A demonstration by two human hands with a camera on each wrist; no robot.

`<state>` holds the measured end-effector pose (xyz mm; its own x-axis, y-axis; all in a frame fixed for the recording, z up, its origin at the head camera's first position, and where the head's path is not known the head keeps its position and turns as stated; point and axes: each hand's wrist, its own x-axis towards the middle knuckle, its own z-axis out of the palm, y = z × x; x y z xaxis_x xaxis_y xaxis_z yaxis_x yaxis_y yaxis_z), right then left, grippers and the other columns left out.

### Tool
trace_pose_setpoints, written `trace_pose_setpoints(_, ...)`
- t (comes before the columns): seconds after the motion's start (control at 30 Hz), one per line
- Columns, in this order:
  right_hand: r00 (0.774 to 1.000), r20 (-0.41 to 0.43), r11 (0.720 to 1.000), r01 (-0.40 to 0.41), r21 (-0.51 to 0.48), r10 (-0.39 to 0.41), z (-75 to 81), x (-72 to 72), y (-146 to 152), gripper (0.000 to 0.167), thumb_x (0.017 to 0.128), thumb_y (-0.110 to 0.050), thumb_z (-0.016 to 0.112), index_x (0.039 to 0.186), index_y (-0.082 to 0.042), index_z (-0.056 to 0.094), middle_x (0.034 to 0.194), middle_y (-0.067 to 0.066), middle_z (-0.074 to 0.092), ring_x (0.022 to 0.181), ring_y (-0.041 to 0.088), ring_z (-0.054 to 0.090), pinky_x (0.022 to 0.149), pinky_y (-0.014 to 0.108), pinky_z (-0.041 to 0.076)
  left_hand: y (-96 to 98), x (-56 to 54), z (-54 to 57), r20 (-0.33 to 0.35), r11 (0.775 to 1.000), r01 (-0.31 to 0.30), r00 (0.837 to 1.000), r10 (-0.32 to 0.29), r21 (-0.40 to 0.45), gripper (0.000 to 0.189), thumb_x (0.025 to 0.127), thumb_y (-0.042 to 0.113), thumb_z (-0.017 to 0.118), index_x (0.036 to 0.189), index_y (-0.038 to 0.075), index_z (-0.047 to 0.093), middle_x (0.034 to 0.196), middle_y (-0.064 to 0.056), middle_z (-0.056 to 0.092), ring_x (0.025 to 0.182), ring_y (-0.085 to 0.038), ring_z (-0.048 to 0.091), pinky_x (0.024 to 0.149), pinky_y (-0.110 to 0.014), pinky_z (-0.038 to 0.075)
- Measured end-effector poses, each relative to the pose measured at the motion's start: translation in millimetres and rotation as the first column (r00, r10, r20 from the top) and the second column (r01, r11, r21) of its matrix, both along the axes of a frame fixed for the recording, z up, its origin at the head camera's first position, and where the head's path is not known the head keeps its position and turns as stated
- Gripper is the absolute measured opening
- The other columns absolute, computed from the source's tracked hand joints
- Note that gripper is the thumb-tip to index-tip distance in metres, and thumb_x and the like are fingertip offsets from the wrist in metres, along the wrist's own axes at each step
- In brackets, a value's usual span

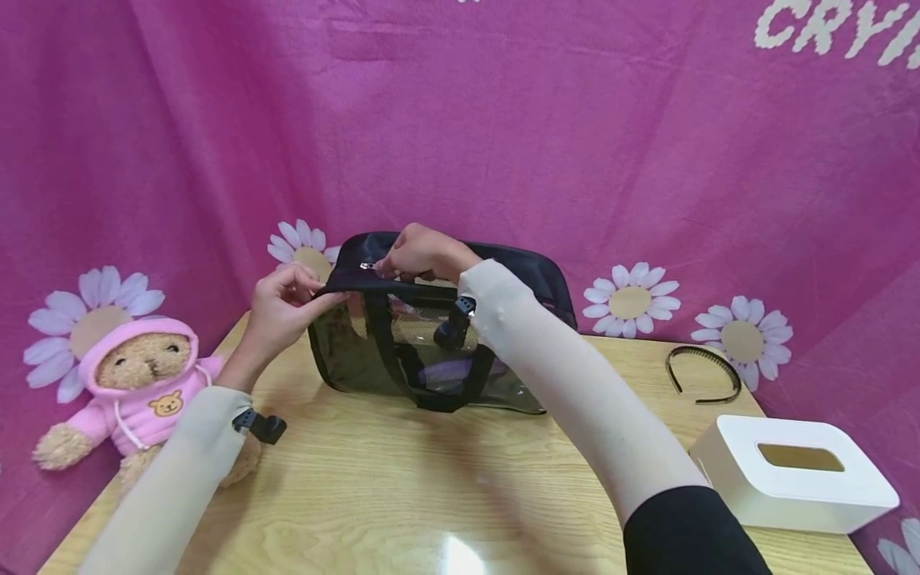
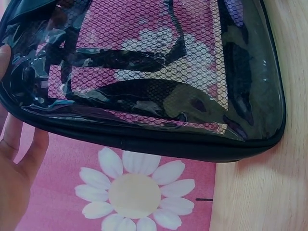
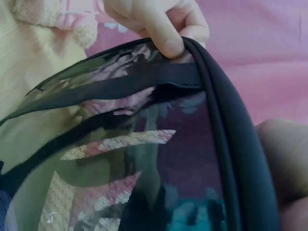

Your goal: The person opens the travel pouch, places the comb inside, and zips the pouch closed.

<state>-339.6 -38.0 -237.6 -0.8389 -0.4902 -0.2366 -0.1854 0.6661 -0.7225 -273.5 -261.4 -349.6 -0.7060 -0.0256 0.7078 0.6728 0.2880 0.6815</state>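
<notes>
A clear toiletry-style bag (image 1: 345, 351) with black trim, mesh and black carry handles (image 1: 438, 399) stands upright at the back of the table. My left hand (image 1: 283, 307) pinches its upper left corner between thumb and fingers; the right wrist view also shows the thumb on the clear panel. On the bag's black top, a silver zipper pull (image 1: 368, 266) sits near the left end, and my right hand (image 1: 424, 251) pinches at it with the fingertips. Through the clear front, a purple item (image 1: 446, 370) shows inside. Part of the bag is hidden behind the right forearm.
A teddy bear (image 1: 147, 399) in a pink hoodie sits at the left. To the right lie a black headband (image 1: 726, 375) and a white tissue box (image 1: 798, 479). A pink cloth (image 1: 460, 120) with daisies hangs behind the wooden table (image 1: 388, 495).
</notes>
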Motion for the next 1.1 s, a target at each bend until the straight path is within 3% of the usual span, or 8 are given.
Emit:
trace_pose_setpoints(0.1,0.997,0.071,1.0,-0.008,-0.017,0.009,4.7,-3.2,8,0.02,0.1,-0.023,0.069,0.085,-0.013,0.078,0.067,-0.006,0.063,0.059,0.006,0.047,0.054,0.024,0.032,-0.1,0.6,0.4,0.008,0.999,-0.029,1.0,0.029,-0.018,0.021,0.075,-0.009,0.085,0.085,-0.005,0.067,0.084,0.013,0.06,0.062,-0.003,0.05,0.052,-0.016,0.04)
trace_pose_setpoints(0.23,0.99,0.144,0.999,0.005,-0.053,0.002,10.8,-5.4,20,0.018,0.101,-0.019,0.066,0.097,-0.005,0.077,0.068,-0.004,0.065,0.057,0.004,0.047,0.053,0.02,0.033,-0.3,-0.9,0.2,0.003,0.999,-0.03,1.0,0.03,-0.035,0.022,0.074,-0.009,0.086,0.086,-0.005,0.067,0.085,0.013,0.059,0.062,-0.003,0.05,0.053,-0.015,0.041)
trace_pose_setpoints(0.37,0.983,0.182,0.995,0.039,-0.096,-0.021,15.1,-5.3,34,0.019,0.101,-0.014,0.065,0.11,0.0,0.075,0.071,-0.002,0.068,0.057,0.004,0.052,0.056,0.019,0.042,-0.4,-1.6,-0.4,0.0,1.0,-0.013,1.0,0.013,-0.025,0.022,0.074,-0.01,0.086,0.086,-0.005,0.067,0.085,0.013,0.06,0.061,-0.003,0.05,0.053,-0.015,0.041)
trace_pose_setpoints(0.77,0.981,0.195,0.987,0.045,-0.155,-0.014,14.9,-4.9,79,0.024,0.1,-0.007,0.062,0.118,0.006,0.071,0.073,-0.001,0.068,0.06,0.004,0.054,0.059,0.018,0.047,-2.0,-2.0,-2.7,-0.012,1.0,0.009,1.0,-0.009,-0.003,0.023,0.074,-0.012,0.085,0.085,-0.008,0.065,0.085,0.012,0.058,0.06,-0.003,0.049,0.052,-0.015,0.04)
trace_pose_setpoints(1.1,0.985,0.174,0.984,0.046,-0.17,-0.016,18.9,-4.0,125,0.028,0.101,-0.013,0.058,0.12,0.004,0.07,0.073,-0.005,0.066,0.063,0.003,0.056,0.061,0.018,0.049,1.4,0.7,-1.1,-0.015,1.0,-0.002,1.0,0.002,-0.005,0.022,0.074,-0.013,0.084,0.083,-0.008,0.065,0.084,0.013,0.058,0.061,0.0,0.049,0.052,-0.013,0.04)
